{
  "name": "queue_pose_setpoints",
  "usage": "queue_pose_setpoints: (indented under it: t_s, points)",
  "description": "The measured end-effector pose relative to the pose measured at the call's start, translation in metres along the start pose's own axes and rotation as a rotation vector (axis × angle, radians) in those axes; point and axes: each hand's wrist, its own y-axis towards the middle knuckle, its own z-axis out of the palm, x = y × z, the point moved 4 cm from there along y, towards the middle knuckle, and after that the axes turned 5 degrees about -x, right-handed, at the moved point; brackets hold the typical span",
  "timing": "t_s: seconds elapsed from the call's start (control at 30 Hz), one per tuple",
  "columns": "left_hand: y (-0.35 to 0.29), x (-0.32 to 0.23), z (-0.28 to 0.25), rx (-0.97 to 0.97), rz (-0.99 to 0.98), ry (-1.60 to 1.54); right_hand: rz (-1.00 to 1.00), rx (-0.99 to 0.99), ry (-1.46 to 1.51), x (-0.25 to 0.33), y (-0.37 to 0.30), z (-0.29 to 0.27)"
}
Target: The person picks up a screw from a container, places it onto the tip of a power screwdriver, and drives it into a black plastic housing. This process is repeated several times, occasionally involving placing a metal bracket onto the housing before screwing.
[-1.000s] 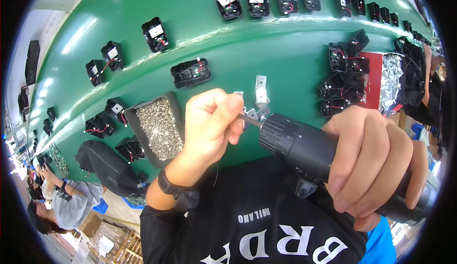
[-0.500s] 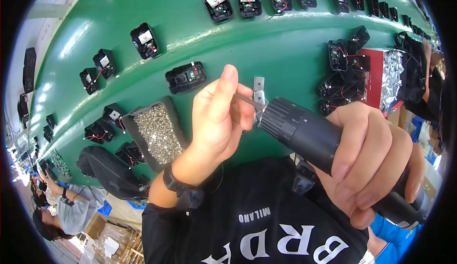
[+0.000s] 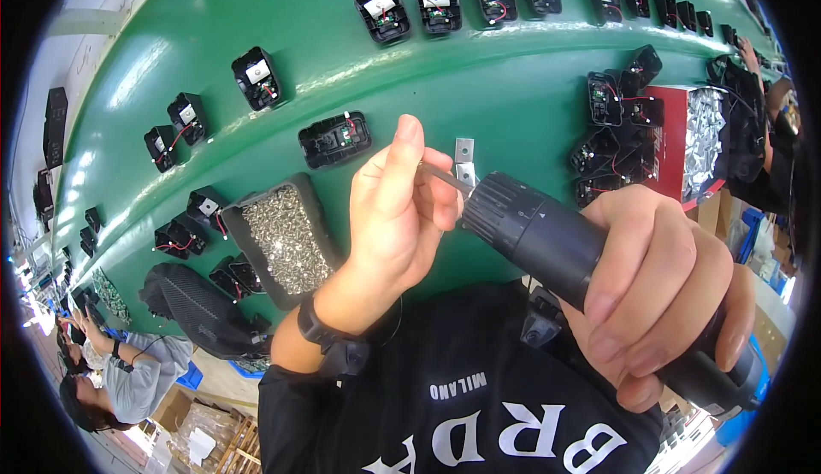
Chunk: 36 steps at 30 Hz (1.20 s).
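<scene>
My right hand [image 3: 663, 294] is wrapped round a black electric screwdriver [image 3: 534, 230], held level above the bench and pointing left. Its thin metal bit [image 3: 447, 178] reaches in among the fingers of my left hand [image 3: 393, 200]. The left thumb points up, and the curled fingers close about the bit's end. Whether a small screw sits at that tip is hidden. Just beyond the bit lie two small silver metal plates [image 3: 464, 150] with holes. A black plastic housing [image 3: 335, 139] with a circuit board lies beyond my left hand.
A dark tray of small screws [image 3: 286, 239] stands left of my left forearm. Black housings with white plates [image 3: 438, 2] line the far side of the green bench [image 3: 393, 89]. At right are more housings [image 3: 605, 98] and a red box of metal plates [image 3: 676, 136]. Another person [image 3: 137, 367] works at far left.
The view has shifted slightly. Both hands keep almost the same pose, with the bit still at the left fingers; the screwdriver's rear end has dipped a little.
</scene>
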Motion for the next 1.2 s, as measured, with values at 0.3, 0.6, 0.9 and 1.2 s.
queue_pose_setpoints:
  t_s: [0.3,0.6,0.9,1.2]
  points:
    - [0.003,0.002,0.006,0.025,-0.011,-0.01,0.019,0.032,-0.024,0.005,0.005,-0.006]
    - [0.002,0.004,0.001,0.039,0.041,-0.051,0.028,0.034,-0.086,-0.005,-0.003,-0.003]
    - [0.006,-0.057,0.016,0.448,0.74,1.114,0.124,0.145,-0.342,-0.03,0.035,-0.036]
    - [0.077,-0.086,0.079,0.24,1.514,1.901,0.102,0.028,-0.453,-0.052,0.044,-0.049]
